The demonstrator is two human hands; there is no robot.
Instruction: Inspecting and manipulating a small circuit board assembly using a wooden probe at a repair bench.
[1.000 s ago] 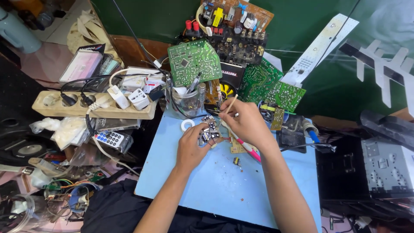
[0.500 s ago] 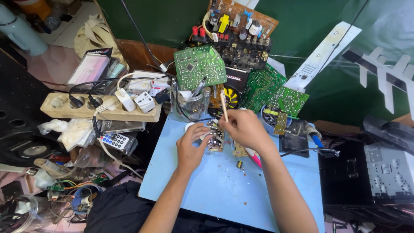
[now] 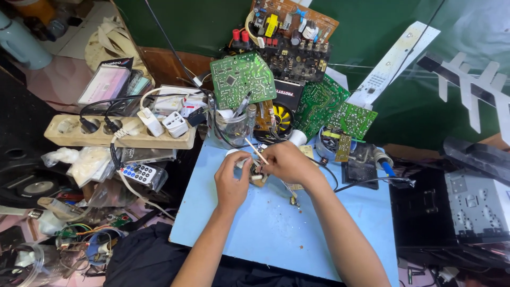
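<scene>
Beige power strip [image 3: 69, 135] off to our left; left hand [image 3: 232, 180] pinches a small board [image 3: 256, 172] over the blue mat [image 3: 276, 228], right hand [image 3: 287, 162] closed on a thin stick [image 3: 255, 150]. We're probably mid-cleaning it; next poke needs steady aim.

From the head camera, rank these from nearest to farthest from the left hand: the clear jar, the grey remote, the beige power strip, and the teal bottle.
From the left hand:
1. Clear jar, just above it at the mat's top edge.
2. Grey remote, to its left, beside the mat.
3. Beige power strip, farther left and higher.
4. Teal bottle, far top-left corner.
</scene>
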